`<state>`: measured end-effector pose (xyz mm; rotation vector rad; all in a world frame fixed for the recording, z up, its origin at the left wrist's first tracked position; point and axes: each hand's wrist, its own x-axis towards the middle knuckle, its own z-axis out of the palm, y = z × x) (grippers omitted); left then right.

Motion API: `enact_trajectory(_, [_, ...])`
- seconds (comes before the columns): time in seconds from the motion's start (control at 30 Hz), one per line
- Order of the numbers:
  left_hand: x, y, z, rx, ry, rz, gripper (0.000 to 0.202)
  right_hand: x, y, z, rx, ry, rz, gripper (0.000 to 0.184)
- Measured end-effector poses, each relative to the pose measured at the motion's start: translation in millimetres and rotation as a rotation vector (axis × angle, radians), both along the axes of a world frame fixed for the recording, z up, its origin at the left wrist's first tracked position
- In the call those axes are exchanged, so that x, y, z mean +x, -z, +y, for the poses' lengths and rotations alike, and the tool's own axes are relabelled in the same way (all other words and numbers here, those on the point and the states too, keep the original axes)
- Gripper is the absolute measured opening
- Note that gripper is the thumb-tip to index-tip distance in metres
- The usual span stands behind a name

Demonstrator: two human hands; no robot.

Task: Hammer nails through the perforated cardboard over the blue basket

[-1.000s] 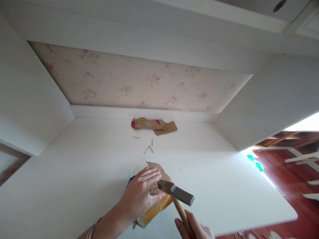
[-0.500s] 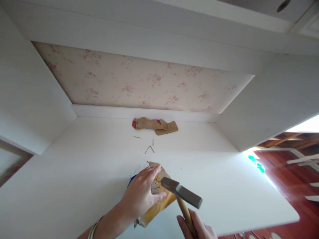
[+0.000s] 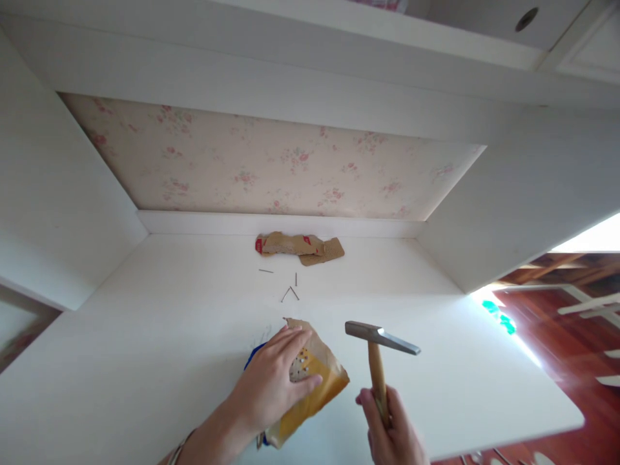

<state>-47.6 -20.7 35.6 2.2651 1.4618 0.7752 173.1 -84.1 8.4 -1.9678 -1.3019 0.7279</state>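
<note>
My left hand (image 3: 274,381) lies flat with fingers stretched out, pressing down a torn brown and yellow cardboard piece (image 3: 325,378) on the white board (image 3: 159,336). Several small nail heads (image 3: 300,369) show in the cardboard between thumb and fingers. My right hand (image 3: 393,433) grips the wooden handle of a hammer (image 3: 378,345). The hammer is raised, its steel head to the right of the cardboard and clear of it.
Several loose nails (image 3: 289,290) lie on the board beyond the cardboard. A crumpled brown cardboard scrap (image 3: 298,245) rests by the back ledge under floral wallpaper (image 3: 271,168). White side panels rise left and right. Red wooden floor (image 3: 571,336) shows beyond the board's right edge.
The hammer head has lifted off the cardboard and swung up and to the right. My left hand stays on the cardboard.
</note>
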Motion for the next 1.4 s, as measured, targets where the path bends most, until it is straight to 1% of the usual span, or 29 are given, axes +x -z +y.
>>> enact_trajectory(0.1, [-2.9,-4.9,1.2,0.068,0.014,0.020,0.053,-4.2,0.8,11.5,-0.091,0.028,0.115,0.056])
enact_trajectory(0.17, [-4.9,-7.9,1.6,0.088,0.017,0.036,0.045,-7.4,3.7,16.8,-0.120,0.030,0.183,0.055])
enact_trajectory(0.33, [-12.3,-16.0,-0.1,0.065,0.054,0.050,0.032,-14.2,10.0,24.0,-0.182,0.012,0.321,0.048])
enact_trajectory(0.43, [-25.9,-19.0,8.2,0.048,0.041,0.023,0.024,-18.2,8.5,26.1,-0.206,0.025,0.372,0.047])
enact_trajectory(0.5, [-41.4,-16.5,25.8,0.035,-0.014,0.024,0.021,-20.0,6.2,27.0,-0.213,0.034,0.397,0.048])
enact_trajectory(0.57, [-60.6,-8.2,54.0,0.022,-0.090,0.078,0.024,-20.3,4.9,27.2,-0.215,0.042,0.410,0.049])
enact_trajectory(0.63, [-80.4,5.0,88.6,0.002,-0.185,0.160,0.024,-19.1,5.5,26.4,-0.210,0.047,0.413,0.050])
enact_trajectory(0.73, [-104.7,26.9,136.2,-0.008,-0.269,0.218,0.027,-15.5,8.8,22.6,-0.201,0.056,0.427,0.056])
enact_trajectory(0.8, [-114.8,38.8,157.4,-0.020,-0.294,0.261,0.029,-12.8,11.4,18.3,-0.204,0.072,0.446,0.060])
enact_trajectory(0.87, [-120.1,47.2,169.3,-0.040,-0.288,0.299,0.027,-10.7,13.6,13.7,-0.207,0.093,0.459,0.063])
enact_trajectory(0.97, [-122.3,54.4,175.1,-0.069,-0.250,0.342,0.025,-9.2,15.5,8.4,-0.189,0.119,0.482,0.063])
enact_trajectory(1.1, [-119.9,58.0,174.0,-0.069,-0.214,0.374,0.027,-10.7,14.7,7.0,-0.130,0.137,0.511,0.056])
enact_trajectory(1.3, [-107.8,61.2,172.9,-0.046,-0.162,0.386,0.028,-18.7,9.1,10.1,-0.091,0.110,0.542,0.049])
enact_trajectory(1.4, [-99.8,62.8,172.7,-0.040,-0.172,0.382,0.027,-21.6,8.5,9.8,-0.081,0.105,0.555,0.048])
